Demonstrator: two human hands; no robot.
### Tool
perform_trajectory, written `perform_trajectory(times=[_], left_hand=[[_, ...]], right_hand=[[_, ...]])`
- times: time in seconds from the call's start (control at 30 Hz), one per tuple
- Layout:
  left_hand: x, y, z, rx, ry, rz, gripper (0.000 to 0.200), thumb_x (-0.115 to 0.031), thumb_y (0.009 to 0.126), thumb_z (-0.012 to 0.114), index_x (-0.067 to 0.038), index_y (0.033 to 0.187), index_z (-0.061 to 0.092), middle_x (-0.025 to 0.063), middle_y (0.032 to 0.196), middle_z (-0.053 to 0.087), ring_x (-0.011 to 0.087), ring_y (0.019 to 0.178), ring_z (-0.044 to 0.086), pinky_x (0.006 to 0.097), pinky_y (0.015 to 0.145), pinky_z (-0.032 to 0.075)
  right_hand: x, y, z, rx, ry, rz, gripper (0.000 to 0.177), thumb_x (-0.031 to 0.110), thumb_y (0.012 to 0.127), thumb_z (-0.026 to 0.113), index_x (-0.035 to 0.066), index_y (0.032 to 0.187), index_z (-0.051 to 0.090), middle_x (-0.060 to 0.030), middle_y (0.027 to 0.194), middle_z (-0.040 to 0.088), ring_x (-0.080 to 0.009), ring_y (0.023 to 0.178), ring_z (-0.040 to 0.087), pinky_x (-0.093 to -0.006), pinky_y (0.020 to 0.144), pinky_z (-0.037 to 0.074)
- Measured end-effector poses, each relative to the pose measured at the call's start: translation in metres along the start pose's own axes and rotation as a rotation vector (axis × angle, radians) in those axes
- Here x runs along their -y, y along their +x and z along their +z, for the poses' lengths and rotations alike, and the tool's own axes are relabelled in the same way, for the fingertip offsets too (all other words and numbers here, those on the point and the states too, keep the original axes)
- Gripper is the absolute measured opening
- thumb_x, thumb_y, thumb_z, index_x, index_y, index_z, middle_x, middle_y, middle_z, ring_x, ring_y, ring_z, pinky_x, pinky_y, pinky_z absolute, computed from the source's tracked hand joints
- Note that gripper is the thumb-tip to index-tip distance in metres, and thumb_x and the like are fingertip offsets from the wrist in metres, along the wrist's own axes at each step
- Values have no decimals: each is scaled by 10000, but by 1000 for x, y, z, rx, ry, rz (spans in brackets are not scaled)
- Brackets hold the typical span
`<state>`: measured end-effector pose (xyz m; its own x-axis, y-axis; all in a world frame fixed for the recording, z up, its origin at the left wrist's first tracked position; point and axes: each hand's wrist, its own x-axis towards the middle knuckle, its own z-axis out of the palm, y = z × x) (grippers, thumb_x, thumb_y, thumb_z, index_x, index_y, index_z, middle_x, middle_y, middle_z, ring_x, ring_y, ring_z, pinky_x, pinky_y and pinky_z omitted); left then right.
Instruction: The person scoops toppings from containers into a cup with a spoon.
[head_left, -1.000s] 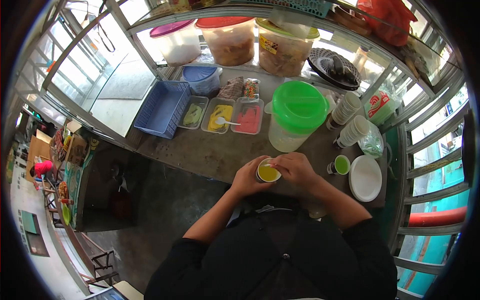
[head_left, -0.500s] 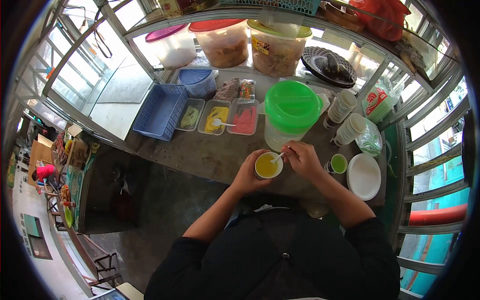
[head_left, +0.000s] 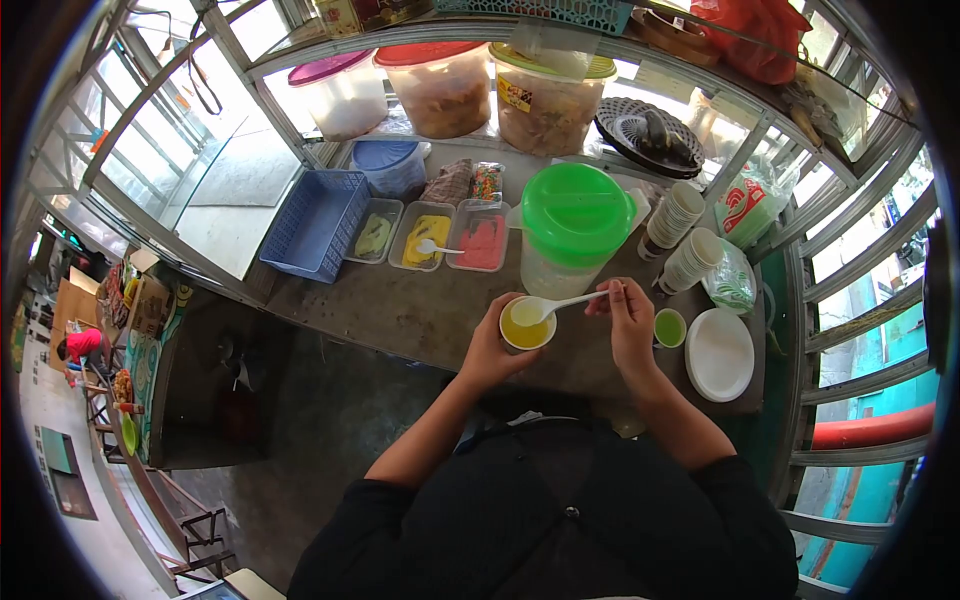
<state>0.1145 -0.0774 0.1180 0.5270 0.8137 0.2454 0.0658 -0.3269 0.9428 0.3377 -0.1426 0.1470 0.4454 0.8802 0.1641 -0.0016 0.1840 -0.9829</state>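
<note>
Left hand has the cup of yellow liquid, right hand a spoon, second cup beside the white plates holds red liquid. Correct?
Not red: the second cup beside the white plates holds green liquid, per the head view. Rest stands: left hand has the cup of yellow liquid, right hand a spoon.

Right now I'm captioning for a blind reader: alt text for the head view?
The left hand holds a cup of yellow liquid; the right hand holds a white spoon at its mouth. A green-lidded pitcher stands beyond.
</note>
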Motion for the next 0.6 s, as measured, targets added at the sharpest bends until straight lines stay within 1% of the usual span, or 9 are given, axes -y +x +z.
perform_trajectory(times=[0.1, 0.2, 0.3, 0.33, 0.4, 0.5, 0.6], left_hand=[[-5, 1, -1, 0, -41, -14, 798, -178, 710, 892, -50, 1373, 465, 111, 1260, 631, 209, 1184, 621, 361, 1028, 472], [-9, -1, -1, -12, -73, -16, 802, -175, 700, 903, -51, 1368, 478, 115, 1260, 632, 213, 1187, 622, 359, 1022, 477], [-11, -1, -2, -38, -52, 12, 796, -178, 686, 916, -51, 1360, 512, 126, 1266, 633, 234, 1190, 626, 367, 1012, 487], [-9, -2, -2, -41, -47, 17, 801, -179, 683, 917, -51, 1364, 515, 130, 1271, 631, 244, 1192, 626, 373, 1013, 488], [-9, -4, -1, -35, -33, 26, 809, -181, 679, 916, -47, 1371, 520, 140, 1281, 628, 263, 1198, 625, 384, 1017, 489], [-13, -2, -2, -2, 8, 52, 816, -184, 674, 912, -39, 1377, 523, 154, 1289, 624, 287, 1202, 623, 397, 1022, 488], [-14, -2, -6, 51, 31, 55, 815, -193, 673, 910, -31, 1372, 524, 161, 1289, 621, 299, 1193, 623, 401, 1016, 488]], right_hand=[[18, -2, 3, 0, -78, -147, 293, 232, 1099, 493, -10, 1014, 635, -65, 843, 698, -127, 764, 684, -245, 691, 501], [38, -7, 6, 19, -159, -310, 197, 167, 1062, 557, 0, 1009, 647, -78, 850, 699, -153, 762, 684, -248, 708, 494], [55, -10, 6, 136, -437, -565, 80, 104, 988, 640, 28, 997, 662, -94, 862, 700, -220, 753, 688, -298, 740, 506], [59, -8, 7, 221, -490, -633, 72, 85, 946, 665, 41, 1004, 664, -90, 883, 698, -236, 787, 687, -320, 756, 508], [67, -4, 11, 393, -599, -766, 161, 47, 864, 715, 68, 1016, 668, -80, 924, 693, -266, 855, 685, -366, 790, 513], [71, -1, 23, 596, -712, -815, 240, 55, 799, 720, 93, 1029, 664, -53, 1003, 677, -264, 968, 669, -409, 832, 512], [69, 1, 37, 742, -767, -889, 184, 75, 838, 677, 98, 1018, 645, -58, 1038, 656, -262, 961, 659, -408, 815, 519]])
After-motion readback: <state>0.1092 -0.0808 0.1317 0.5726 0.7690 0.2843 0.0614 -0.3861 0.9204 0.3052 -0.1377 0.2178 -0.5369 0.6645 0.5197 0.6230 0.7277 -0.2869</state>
